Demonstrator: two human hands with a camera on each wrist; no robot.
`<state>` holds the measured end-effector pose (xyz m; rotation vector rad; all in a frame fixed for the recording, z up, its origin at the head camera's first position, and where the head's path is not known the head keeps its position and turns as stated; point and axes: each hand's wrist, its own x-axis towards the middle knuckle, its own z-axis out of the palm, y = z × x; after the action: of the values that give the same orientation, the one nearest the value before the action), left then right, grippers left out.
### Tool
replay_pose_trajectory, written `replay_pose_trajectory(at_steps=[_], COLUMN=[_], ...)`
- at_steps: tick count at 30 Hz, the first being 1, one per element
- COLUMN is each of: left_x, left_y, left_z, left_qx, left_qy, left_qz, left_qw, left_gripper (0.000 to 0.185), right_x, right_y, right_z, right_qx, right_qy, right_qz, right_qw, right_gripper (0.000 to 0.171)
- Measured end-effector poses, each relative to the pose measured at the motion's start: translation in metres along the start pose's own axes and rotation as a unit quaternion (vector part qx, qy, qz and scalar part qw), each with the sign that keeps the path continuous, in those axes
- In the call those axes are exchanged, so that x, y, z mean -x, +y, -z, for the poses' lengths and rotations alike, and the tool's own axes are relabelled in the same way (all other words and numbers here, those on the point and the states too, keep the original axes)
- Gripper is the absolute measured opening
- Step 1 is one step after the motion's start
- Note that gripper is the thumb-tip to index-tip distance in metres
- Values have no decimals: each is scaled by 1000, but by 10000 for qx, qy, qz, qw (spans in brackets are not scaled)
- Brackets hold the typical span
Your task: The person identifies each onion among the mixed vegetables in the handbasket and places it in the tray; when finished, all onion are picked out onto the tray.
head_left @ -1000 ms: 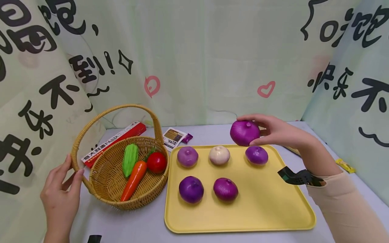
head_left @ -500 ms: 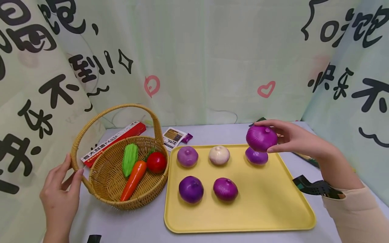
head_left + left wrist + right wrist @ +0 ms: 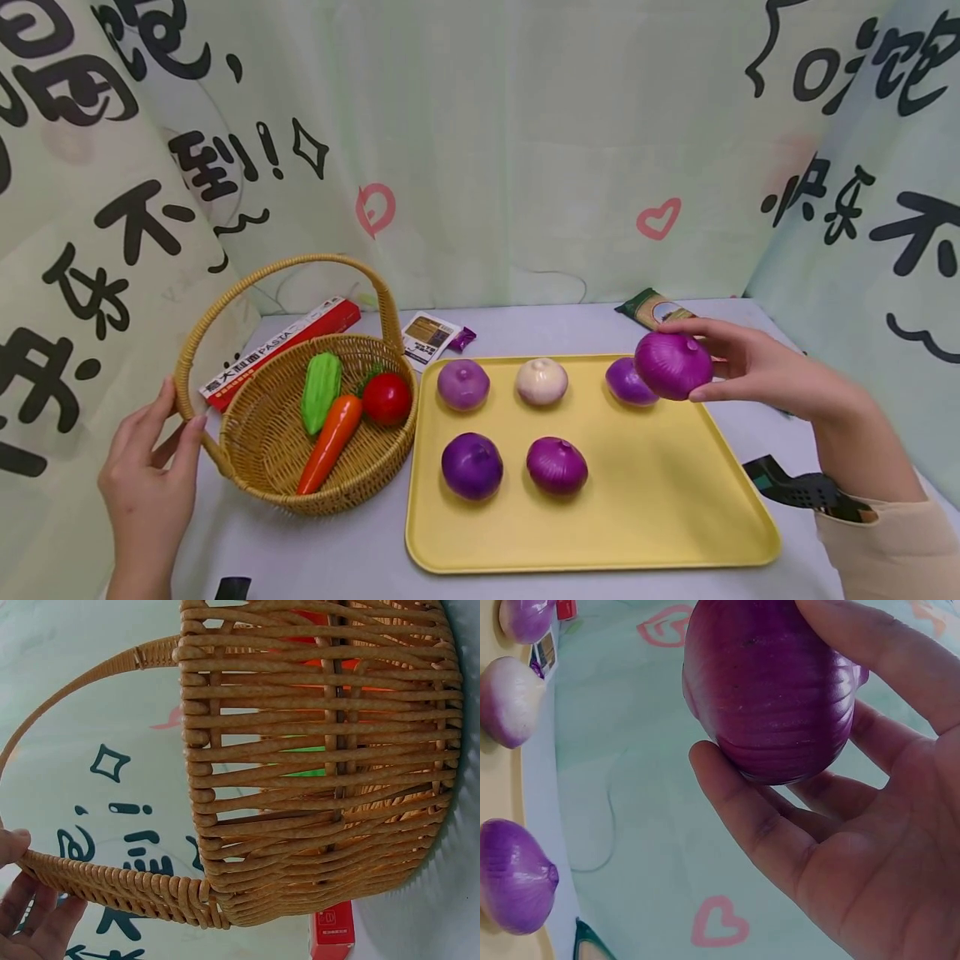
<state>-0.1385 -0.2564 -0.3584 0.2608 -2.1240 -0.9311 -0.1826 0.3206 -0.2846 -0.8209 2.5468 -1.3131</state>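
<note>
My right hand [image 3: 757,367] holds a purple onion [image 3: 673,367] above the back right of the yellow tray [image 3: 637,508], thumb on one side and fingers on the other. In the head view that onion overlaps a smaller purple onion [image 3: 628,382] on the tray. Several more onions rest there, including a pale one [image 3: 542,382] and a dark purple one [image 3: 472,467]. At the left, my left hand [image 3: 153,475] pinches the handle of the wicker basket [image 3: 352,492] near its base. Inside lie a carrot [image 3: 330,446], a green ridged vegetable [image 3: 321,393] and a tomato [image 3: 387,399].
Behind the basket lies a red pasta box [image 3: 281,350]. A printed card [image 3: 429,337] and a small purple packet [image 3: 462,339] sit behind the tray's left corner. At the back right, a green packet [image 3: 652,308] lies close to the curtain [image 3: 510,167].
My right hand has moved right and slightly down with the onion, over the tray's back right part. The green packet behind it has come into view. My left hand stays on the basket handle.
</note>
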Motion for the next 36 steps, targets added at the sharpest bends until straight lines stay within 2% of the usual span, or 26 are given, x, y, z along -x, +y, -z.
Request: replay_pose_trajectory(at_steps=[9,19,22,29,36], left_x=[0,-2,-1,-1,-1], left_y=[-2,-2,-1,0,-1], left_z=[0,1,1,1,1], left_qx=[22,40,35,18,22], left_qy=[-18,-39,-45,-75,-79], left_qz=[-31,-17,-18,-36,-46], left_qw=[10000,10000,10000,10000,10000], left_gripper=[58,58,57,60,60], right_x=[9,17,18,19,21], right_y=[21,35,39,50,56], right_z=[-10,-24,-27,-34,-39], right_qx=[72,-173,-253,-553,-413], right_qy=[140,89,-66,-864,-1165], right_qz=[-348,-717,-744,-1220,-1336], right_qw=[9993,9972,9969,9872,9833], right_gripper=[64,63,62,62,62])
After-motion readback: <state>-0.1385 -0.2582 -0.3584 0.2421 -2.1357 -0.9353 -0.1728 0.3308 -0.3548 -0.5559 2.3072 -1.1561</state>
